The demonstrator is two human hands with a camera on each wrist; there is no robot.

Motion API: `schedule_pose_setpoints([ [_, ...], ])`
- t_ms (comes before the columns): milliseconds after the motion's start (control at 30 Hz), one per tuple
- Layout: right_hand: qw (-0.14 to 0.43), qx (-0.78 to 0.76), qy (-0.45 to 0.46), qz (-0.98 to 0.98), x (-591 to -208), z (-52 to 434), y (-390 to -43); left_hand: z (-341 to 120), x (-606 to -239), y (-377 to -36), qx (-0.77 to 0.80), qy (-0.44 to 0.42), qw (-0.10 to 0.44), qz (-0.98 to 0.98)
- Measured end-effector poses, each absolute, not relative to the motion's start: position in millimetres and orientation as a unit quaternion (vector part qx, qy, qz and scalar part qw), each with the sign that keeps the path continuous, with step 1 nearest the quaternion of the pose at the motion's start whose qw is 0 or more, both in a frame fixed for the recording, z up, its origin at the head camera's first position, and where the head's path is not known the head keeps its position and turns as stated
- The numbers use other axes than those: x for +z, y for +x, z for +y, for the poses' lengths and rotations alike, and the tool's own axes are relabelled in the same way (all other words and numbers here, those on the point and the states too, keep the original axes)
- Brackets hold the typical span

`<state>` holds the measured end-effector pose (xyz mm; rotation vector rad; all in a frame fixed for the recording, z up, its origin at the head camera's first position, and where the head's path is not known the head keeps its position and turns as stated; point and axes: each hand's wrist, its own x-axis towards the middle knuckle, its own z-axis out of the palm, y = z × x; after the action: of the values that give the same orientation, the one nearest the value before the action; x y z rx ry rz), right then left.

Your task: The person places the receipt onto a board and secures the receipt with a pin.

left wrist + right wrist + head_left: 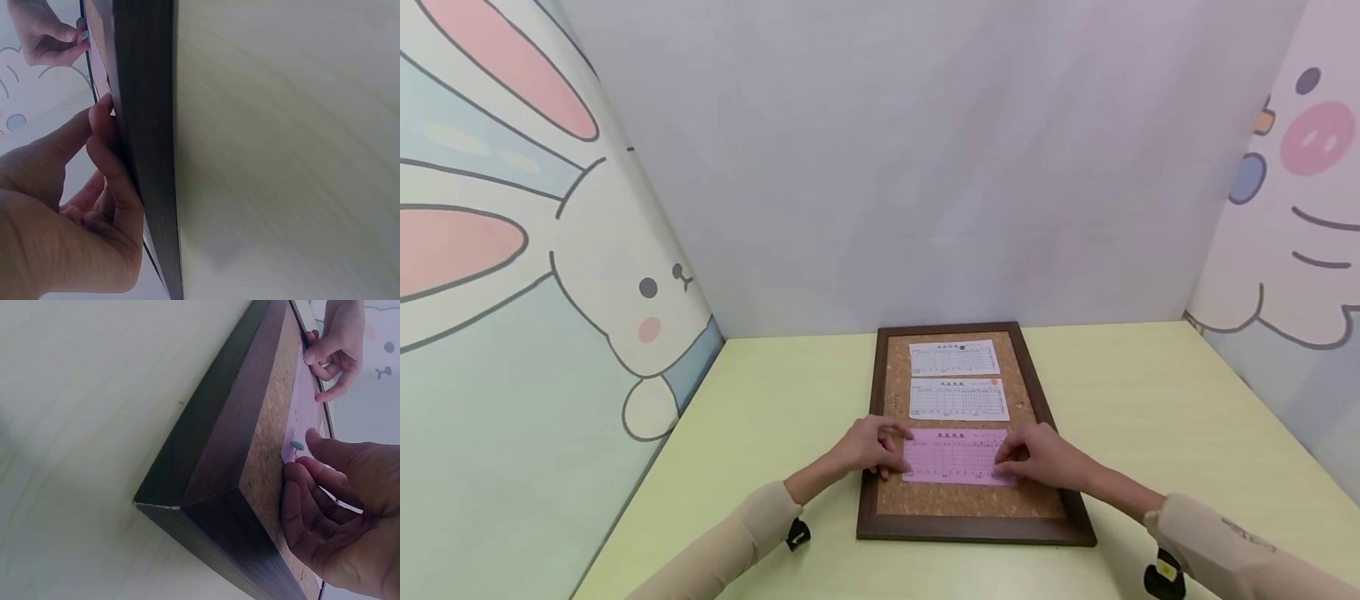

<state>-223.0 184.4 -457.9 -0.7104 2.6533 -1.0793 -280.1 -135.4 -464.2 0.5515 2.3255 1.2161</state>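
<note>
A framed corkboard (970, 504) lies on the table, with a pink printed slip (955, 457) across its lower part. My left hand (870, 446) rests at the slip's left end, thumb and forefinger spread and touching its edge. At the opposite end, my right hand (1043, 454) pinches a teal thumbtack (297, 445) by the slip's lower right corner; how far its point is in the cork cannot be seen. Above lie two white printed slips, the upper one (951, 360) with a dark tack, the lower one (958, 404) with an orange tack.
The board's dark wooden frame (973, 529) forms a raised border around the cork. Around it spreads the pale yellow table (1150, 400). A grey-white wall (880, 167) stands behind, and side panels with cartoon animals flank the table.
</note>
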Motion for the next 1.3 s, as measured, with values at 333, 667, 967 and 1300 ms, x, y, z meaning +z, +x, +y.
schedule_pose_setpoints([
  [333,0.076,-0.346,-0.24,0.904,-458.7,183.0,-223.4,-134.2,-463.2,-280.8,0.438,0.203,0.225,0.846],
  [667,0.12,-0.387,-0.221,0.887,-452.4,187.0,-228.9,-134.9,-462.9,-280.7,0.44,0.202,0.225,0.845],
  [967,0.106,-0.377,-0.177,0.903,-451.4,195.7,-238.7,-135.0,-464.7,-281.0,0.445,0.202,0.227,0.842],
  [1300,0.106,-0.384,-0.178,0.9,-458.9,196.1,-245.1,-136.2,-463.8,-279.0,0.442,0.199,0.228,0.844],
])
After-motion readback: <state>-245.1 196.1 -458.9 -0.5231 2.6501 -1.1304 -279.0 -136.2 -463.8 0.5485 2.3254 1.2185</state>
